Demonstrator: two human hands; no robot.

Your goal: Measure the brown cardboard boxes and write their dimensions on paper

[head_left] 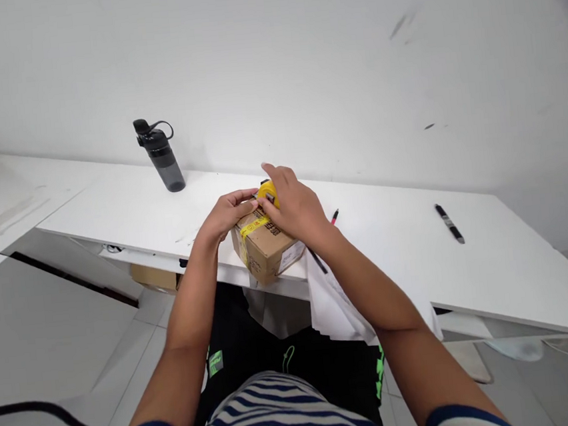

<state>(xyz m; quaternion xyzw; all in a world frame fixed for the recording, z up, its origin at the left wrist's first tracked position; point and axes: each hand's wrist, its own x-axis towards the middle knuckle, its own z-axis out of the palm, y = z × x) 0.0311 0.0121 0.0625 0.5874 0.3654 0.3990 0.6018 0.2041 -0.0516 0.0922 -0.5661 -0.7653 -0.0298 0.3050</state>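
A small brown cardboard box with yellow printed tape across its top sits at the near edge of the white table. My left hand is closed at the box's top left, fingers pinching at the tape. My right hand rests over the box's top and grips a yellow tape roll, mostly hidden under the fingers. Both hands meet above the box.
A dark water bottle stands at the back left by the wall. A black marker lies to the right, a red-tipped pen just right of my hand. White sheets hang over the table edge. A black cable runs across the floor.
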